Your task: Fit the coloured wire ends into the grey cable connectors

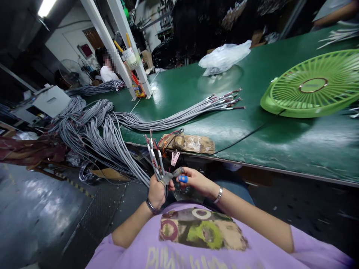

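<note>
My left hand (157, 192) is closed around a few grey cables (160, 168), just in front of the table edge. Their stripped ends point up, with thin coloured wires and white wrapping showing. A grey wrap covers its thumb. Beside it, my right hand (198, 182) has its fingers drawn together in a pinch near the cables; whatever is between the fingertips cannot be made out. Blue tape is on one of its digits and grey wrap on another. A pink clip (175, 158) hangs just above the hands, by a worn wooden block (193, 144) with red and black wires.
A thick pile of grey cables (98, 123) hangs over the table's left end, and another bundle (179, 116) lies across the green table (224, 138). A green fan (311, 85) stands right, its black cord trailing to the block. Behind are a plastic bag (224, 56) and white posts (127, 45).
</note>
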{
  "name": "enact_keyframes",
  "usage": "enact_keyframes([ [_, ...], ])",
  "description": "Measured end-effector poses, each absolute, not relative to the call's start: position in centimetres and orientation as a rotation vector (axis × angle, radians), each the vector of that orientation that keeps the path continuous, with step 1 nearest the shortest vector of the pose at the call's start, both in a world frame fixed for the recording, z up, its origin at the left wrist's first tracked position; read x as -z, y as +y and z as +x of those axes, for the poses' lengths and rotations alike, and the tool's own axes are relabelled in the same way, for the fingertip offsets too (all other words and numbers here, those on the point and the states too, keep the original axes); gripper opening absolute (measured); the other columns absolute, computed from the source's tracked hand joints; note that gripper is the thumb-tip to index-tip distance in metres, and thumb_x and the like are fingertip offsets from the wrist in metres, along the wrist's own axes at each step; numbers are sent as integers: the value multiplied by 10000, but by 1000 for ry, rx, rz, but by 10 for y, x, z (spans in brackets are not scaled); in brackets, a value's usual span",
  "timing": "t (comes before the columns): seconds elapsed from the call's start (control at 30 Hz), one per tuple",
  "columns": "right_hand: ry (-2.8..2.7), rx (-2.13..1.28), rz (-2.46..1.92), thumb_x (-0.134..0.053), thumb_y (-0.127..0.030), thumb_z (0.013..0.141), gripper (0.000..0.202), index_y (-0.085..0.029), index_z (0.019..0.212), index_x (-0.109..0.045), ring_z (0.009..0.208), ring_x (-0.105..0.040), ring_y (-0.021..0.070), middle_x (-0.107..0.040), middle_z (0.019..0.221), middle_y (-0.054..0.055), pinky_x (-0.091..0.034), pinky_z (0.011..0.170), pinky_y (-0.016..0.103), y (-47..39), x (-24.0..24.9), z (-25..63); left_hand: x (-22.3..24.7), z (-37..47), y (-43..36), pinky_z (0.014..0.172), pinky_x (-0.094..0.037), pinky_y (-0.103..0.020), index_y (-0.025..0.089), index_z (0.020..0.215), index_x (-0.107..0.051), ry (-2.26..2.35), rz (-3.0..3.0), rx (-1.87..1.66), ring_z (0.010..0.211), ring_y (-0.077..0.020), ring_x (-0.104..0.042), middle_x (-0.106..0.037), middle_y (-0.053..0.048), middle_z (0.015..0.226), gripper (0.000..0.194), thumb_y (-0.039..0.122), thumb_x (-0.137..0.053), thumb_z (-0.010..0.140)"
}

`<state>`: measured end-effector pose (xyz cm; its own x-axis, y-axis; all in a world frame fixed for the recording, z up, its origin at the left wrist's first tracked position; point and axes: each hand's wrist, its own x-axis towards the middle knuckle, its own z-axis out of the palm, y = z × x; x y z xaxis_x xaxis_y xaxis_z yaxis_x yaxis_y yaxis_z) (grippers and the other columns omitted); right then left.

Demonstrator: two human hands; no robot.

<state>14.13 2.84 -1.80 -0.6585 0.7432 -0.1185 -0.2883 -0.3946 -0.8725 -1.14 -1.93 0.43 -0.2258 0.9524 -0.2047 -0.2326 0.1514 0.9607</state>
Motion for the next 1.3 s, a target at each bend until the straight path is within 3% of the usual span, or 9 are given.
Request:
enact_keyframes([
  [0.27, -1222, -1811, -808, -774, -429, 605, 352, -148, 701, -585, 545, -453, 82, -557, 615, -27, -376, 526, 225, 29, 3, 125, 2, -10, -19, 443, -441, -214, 144, 605, -555, 1280, 800, -1332, 408, -100, -523, -554, 21, 447, 308, 400, -708, 683],
  [0.6, -1152, -1869, -877, -761, -454, 606, 367, -160, 658, -547, 485, -413, 73, -512, 523, -49, -320, 494, 226, 32, 10, 118, 8, -12, -19, 444, -445, -215, 145, 606, -559, 1298, 780, -1350, 406, -102, -527, -557, 21, 442, 299, 387, -719, 675],
  [0.87, -1116, -1913, -778, -759, -425, 642, 323, -151, 687, -593, 517, -457, 77, -564, 586, -24, -360, 525, 226, 37, 21, 122, -3, -13, -13, 435, -438, -219, 139, 606, -584, 1279, 686, -1383, 400, -102, -517, -536, 23, 432, 279, 385, -705, 662],
  [1.07, -674, -2133, -697, -625, -553, 754, 392, -161, 753, -614, 586, -545, 103, -633, 711, 31, -450, 569, 239, 56, 28, 123, -14, -10, -14, 416, -422, -208, 144, 663, -595, 1244, 675, -1431, 368, -80, -470, -540, 34, 445, 233, 353, -698, 665],
  [1.3, -565, -2138, -576, -664, -435, 778, 283, -156, 825, -669, 624, -566, 115, -661, 732, 37, -466, 582, 237, 66, 15, 109, -15, 3, -8, 389, -408, -205, 145, 639, -571, 1281, 694, -1381, 360, -87, -471, -538, 28, 434, 280, 389, -707, 658],
])
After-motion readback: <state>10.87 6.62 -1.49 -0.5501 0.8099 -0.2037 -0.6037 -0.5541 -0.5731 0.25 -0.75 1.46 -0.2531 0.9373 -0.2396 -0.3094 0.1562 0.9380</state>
